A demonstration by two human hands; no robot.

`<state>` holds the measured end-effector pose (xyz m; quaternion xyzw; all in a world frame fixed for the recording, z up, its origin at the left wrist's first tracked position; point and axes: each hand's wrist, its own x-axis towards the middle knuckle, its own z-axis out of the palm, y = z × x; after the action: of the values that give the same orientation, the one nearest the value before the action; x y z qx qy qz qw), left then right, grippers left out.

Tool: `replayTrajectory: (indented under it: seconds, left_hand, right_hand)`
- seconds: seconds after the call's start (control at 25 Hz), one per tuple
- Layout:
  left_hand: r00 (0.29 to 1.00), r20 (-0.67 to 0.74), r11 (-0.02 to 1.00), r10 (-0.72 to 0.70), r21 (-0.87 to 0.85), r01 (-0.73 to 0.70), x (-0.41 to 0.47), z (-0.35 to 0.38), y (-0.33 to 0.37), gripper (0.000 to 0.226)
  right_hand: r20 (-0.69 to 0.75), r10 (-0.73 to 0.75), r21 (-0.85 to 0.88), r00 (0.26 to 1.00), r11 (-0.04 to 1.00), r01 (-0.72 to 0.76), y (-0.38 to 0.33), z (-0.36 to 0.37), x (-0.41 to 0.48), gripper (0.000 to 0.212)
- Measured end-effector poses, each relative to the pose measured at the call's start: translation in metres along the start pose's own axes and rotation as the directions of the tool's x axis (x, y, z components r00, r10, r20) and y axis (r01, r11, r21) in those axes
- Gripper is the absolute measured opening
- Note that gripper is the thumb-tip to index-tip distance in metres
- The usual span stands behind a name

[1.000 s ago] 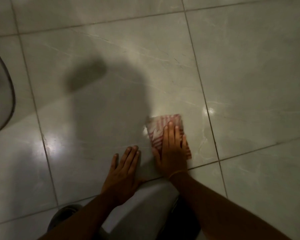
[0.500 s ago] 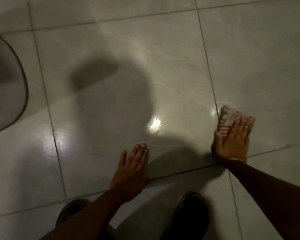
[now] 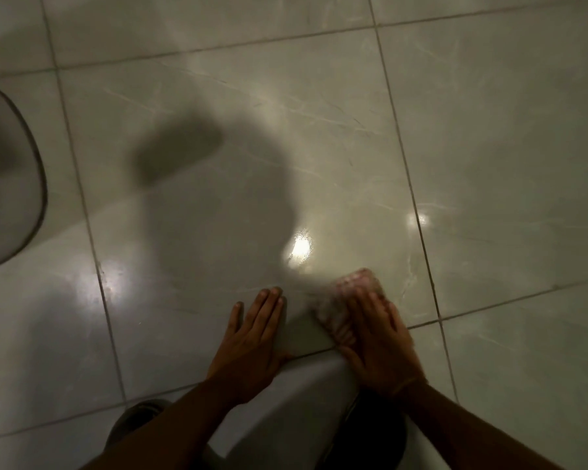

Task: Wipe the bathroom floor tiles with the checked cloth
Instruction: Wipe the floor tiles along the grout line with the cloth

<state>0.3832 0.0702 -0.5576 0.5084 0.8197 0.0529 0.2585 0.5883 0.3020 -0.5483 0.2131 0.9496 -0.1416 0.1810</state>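
Observation:
The red-and-white checked cloth [image 3: 348, 295], blurred by motion, lies flat on the glossy pale floor tiles [image 3: 218, 137]. My right hand [image 3: 379, 340] presses on top of it with fingers spread, covering its near half. My left hand [image 3: 255, 337] rests palm down on the bare tile just to the left of the cloth, fingers together, holding nothing. Both forearms reach in from the bottom edge.
A rounded pale fixture with a dark rim [image 3: 11, 184] bulges in at the left edge. Two dark shoes [image 3: 133, 422] [image 3: 370, 432] stand at the bottom, under my arms. Dark grout lines [image 3: 408, 178] cross the floor, and my shadow falls over the centre tile.
My right hand has swept the cloth back to the left, from across the right grout line to beside my left hand. The left hand has stayed planted.

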Motion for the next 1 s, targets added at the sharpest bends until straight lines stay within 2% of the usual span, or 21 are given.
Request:
replayTrajectory:
  seconds: [0.08,0.16,0.24,0.32,0.4,0.48,0.56,0.64,0.72,0.76,0.84,0.96,1.0]
  left_hand:
    - [1.0,-0.012,1.0,0.001,-0.004,-0.001,0.0,0.001,0.0,0.095]
    - [1.0,-0.014,1.0,-0.009,-0.001,0.009,-0.001,0.002,0.001,0.095]
    - [1.0,-0.011,1.0,-0.017,0.001,0.017,0.0,0.003,0.003,0.096]
    - [1.0,-0.012,1.0,-0.017,0.007,0.018,0.0,0.004,0.003,0.096]
    - [1.0,-0.013,1.0,-0.015,0.014,0.015,-0.001,0.004,0.002,0.096]
    - [1.0,-0.012,1.0,-0.015,0.017,0.015,0.0,0.004,0.002,0.096]
    - [1.0,-0.012,1.0,-0.011,0.016,0.011,0.0,0.003,0.002,0.097]
    - [1.0,-0.011,1.0,-0.002,0.012,0.002,0.001,0.002,0.001,0.097]
    - [1.0,-0.013,1.0,0.005,0.009,-0.005,0.0,0.002,0.0,0.097]
    - [1.0,-0.014,1.0,0.004,0.007,-0.004,0.0,0.003,-0.001,0.096]
    - [1.0,-0.016,1.0,-0.003,0.006,0.003,0.0,0.003,0.0,0.095]
    - [1.0,-0.018,1.0,-0.007,0.002,0.008,0.0,0.004,0.001,0.093]
    - [1.0,-0.017,1.0,-0.01,0.0,0.01,0.0,0.005,0.002,0.093]
  right_hand:
    - [0.05,0.092,-0.057,0.995,0.994,-0.089,0.045,-0.01,-0.02,0.092]
    - [0.052,0.281,-0.077,0.958,0.958,-0.277,0.079,-0.026,-0.01,0.092]
    - [0.003,0.479,-0.001,0.878,0.878,-0.479,0.085,-0.041,0.032,0.097]
    - [-0.072,0.553,0.096,0.83,0.832,-0.546,0.065,-0.054,0.085,0.098]
    - [-0.136,0.523,0.112,0.842,0.852,-0.511,0.027,-0.06,0.129,0.097]
    - [-0.173,0.381,0.053,0.908,0.925,-0.377,-0.016,-0.053,0.145,0.096]
    - [-0.141,0.194,0.005,0.971,0.981,-0.195,-0.045,-0.036,0.126,0.096]
    - [-0.078,0.053,-0.011,0.996,0.999,-0.054,-0.043,-0.019,0.082,0.097]
    - [-0.025,-0.002,0.005,1.0,1.0,0.002,-0.015,-0.01,0.032,0.097]
    - [0.004,0.022,0.003,1.0,1.0,-0.022,0.006,-0.01,0.009,0.095]
    - [0.039,0.173,-0.044,0.984,0.984,-0.171,0.053,-0.018,-0.02,0.093]
    - [0.022,0.499,0.03,0.866,0.866,-0.5,0.1,-0.039,0.003,0.102]
    - [-0.012,0.566,0.084,0.824,0.822,-0.564,0.1,-0.047,0.025,0.103]
